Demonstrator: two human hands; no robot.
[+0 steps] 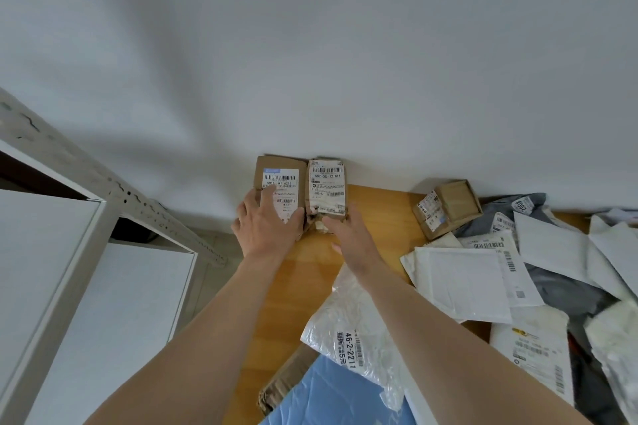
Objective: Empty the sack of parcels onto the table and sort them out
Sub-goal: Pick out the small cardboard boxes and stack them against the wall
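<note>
Two small brown cardboard parcels stand side by side against the wall at the far left corner of the wooden table (376, 203). My left hand (266, 228) rests flat on the left parcel (279, 179), fingers straight over its white label. My right hand (345, 228) touches the near end of the right parcel (326, 186), which is crumpled and torn there. Whether the right fingers curl round it I cannot tell. More parcels lie heaped on the right: a small brown box (448, 207), white mailers (462, 283) and grey bags (518, 203).
A white metal shelf unit (69, 252) stands to the left of the table. A silvery bubble mailer (348, 321), a blue bubble mailer (331, 397) and a flat brown cardboard piece (283, 383) lie near the front edge. A white wall rises behind.
</note>
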